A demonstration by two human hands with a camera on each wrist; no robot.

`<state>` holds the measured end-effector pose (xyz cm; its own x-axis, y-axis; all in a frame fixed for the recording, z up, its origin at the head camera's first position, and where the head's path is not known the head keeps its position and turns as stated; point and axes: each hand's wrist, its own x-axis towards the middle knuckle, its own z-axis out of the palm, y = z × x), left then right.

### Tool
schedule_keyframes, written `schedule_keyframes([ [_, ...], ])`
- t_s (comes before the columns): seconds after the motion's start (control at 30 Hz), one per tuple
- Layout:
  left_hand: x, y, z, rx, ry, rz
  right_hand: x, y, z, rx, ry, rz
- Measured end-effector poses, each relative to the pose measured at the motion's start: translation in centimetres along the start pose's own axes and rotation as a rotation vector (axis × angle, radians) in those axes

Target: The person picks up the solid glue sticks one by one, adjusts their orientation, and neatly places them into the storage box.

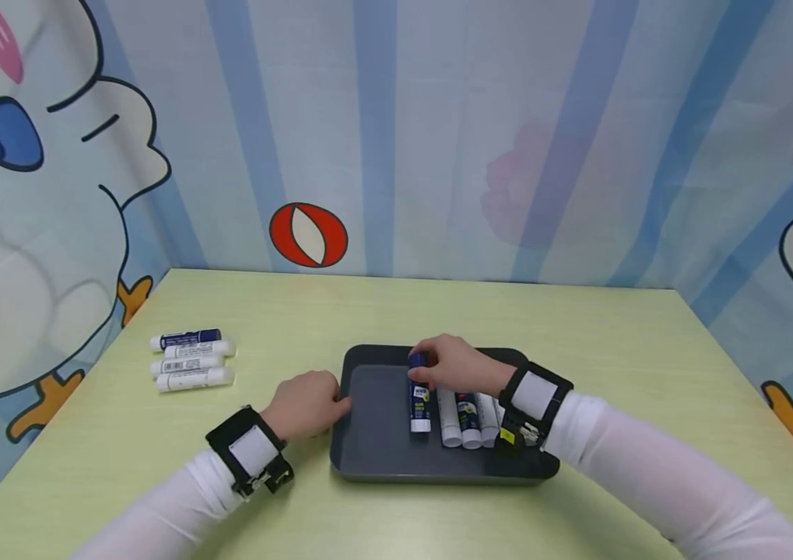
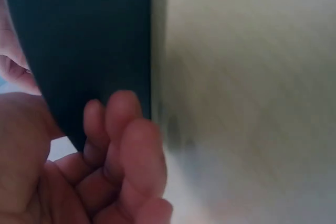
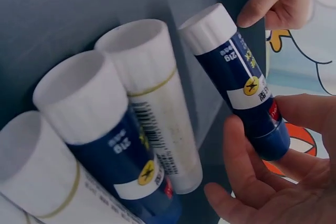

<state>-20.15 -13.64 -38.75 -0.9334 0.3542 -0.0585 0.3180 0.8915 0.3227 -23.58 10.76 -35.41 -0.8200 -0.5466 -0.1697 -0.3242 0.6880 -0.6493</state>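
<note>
My right hand (image 1: 455, 367) pinches a navy glue stick (image 1: 419, 403) by its blue end, over the grey tray (image 1: 373, 424). In the right wrist view its white cap points away from the fingers, and the thumb and fingertips press on opposite sides. Just right of it in the tray lies a row with a white glue stick (image 1: 448, 420), a navy glue stick (image 3: 121, 150) and more white ones, partly under my wrist. My left hand (image 1: 305, 404) holds the tray's left edge, thumb at the rim and curled fingers (image 2: 139, 156) against the outer wall.
On the table's left side, a navy glue stick (image 1: 189, 338) lies beside several white glue sticks (image 1: 194, 379), stacked in a close row. The pale yellow table (image 1: 284, 311) ends at a printed curtain (image 1: 424, 155) behind.
</note>
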Motion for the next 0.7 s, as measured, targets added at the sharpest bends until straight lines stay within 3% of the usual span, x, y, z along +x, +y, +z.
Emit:
schedule_keyframes([
  [0.23, -0.1, 0.2, 0.1, -0.026, -0.019, -0.008, 0.1, 0.3, 0.4, -0.065, -0.019, 0.020],
  [0.57, 0.0, 0.3, 0.2, -0.037, -0.027, -0.022, 0.1, 0.5, 1.0, -0.424, 0.055, 0.035],
  [0.7, -0.1, 0.3, 0.1, -0.043, -0.027, -0.020, -0.1, 0.5, 1.2, -0.513, 0.059, 0.027],
])
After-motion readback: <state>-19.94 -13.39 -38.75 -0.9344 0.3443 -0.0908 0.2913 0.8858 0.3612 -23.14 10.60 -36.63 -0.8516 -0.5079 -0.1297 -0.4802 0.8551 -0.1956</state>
